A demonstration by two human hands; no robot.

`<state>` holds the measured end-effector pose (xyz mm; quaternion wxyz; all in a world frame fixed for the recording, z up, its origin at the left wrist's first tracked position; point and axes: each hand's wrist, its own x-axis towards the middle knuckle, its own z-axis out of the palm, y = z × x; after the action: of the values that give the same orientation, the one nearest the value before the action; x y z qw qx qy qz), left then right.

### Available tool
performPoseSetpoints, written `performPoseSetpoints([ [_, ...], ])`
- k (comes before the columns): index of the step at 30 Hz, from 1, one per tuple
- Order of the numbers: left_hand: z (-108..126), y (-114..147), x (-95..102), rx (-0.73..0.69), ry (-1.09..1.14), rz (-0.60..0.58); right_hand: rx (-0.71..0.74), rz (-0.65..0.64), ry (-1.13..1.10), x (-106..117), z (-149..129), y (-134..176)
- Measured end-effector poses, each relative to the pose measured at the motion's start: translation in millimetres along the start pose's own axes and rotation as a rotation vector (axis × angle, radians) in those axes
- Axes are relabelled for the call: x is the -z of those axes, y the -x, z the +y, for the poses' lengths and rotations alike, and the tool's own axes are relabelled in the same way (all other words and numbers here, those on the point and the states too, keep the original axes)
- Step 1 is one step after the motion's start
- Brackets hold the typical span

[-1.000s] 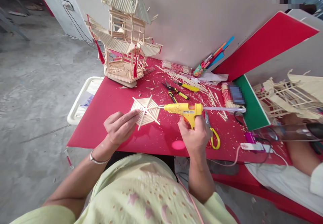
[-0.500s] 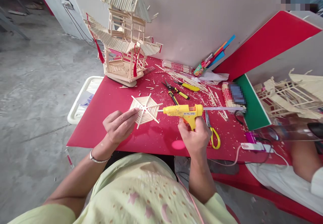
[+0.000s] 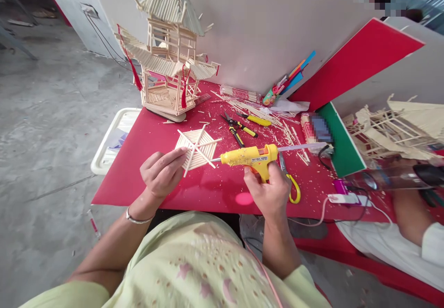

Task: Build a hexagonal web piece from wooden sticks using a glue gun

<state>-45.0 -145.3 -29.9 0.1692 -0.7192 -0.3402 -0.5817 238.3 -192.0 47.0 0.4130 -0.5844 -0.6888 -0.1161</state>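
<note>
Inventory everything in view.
Table: 1, red, centre
Glue gun: 1, yellow, over table
Glue stick: 1, clear, gun's rear
Hexagon: 1, pale, left of gun
Pagoda: 1, pale, table's back left
Tassels: at least 2, red, pagoda
Pliers: 1, black-yellow, beyond gun
Tool: 1, yellow, beside pliers
Scissors: 1, yellow-handled, near gun
Sticks: many, pale, table's back
Pen cup: 1, green, back
Boards: 2, red/green, right
Second model: 1, pale, right
Bottle: 1, clear, right
Power strip: 1, white, right
Tray: 1, white, left
Co-worker's arm: 1, white-sleeved, right
Left grip: 1, bare, on hexagon
Right grip: 1, bare, on gun
</note>
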Motion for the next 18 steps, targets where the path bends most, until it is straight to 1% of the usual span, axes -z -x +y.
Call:
performPoseSetpoints([
  [4, -5.2, -11.1, 1.3, -0.045, -0.104, 0.122, 0.055, 0.045, -0.005, 15.8, -12.7, -17.5],
  [6, -9.2, -17.3, 8.4, -0.046, -0.177, 0.175, 0.088, 0.079, -0.015, 25.7, -22.0, -25.9],
  [8, -12.7, -24.3, 19.7, -0.060, -0.233, 0.219, 0.113, 0.121, -0.020, 35.8, -33.3, -33.2],
  [13, -18.4, -52.4, 47.7, -0.237, -0.283, 0.320, 0.195, 0.184, -0.038, 56.1, -62.5, -52.0],
  [15, -22.6, -67.9, 53.4, -0.297, -0.279, 0.360, 0.243, 0.198, -0.028, 62.0, -70.7, -63.4],
  [18, -32.6, -92.7, 58.1, -0.378, -0.301, 0.410, 0.307, 0.255, -0.002, 70.7, -79.0, -85.3],
])
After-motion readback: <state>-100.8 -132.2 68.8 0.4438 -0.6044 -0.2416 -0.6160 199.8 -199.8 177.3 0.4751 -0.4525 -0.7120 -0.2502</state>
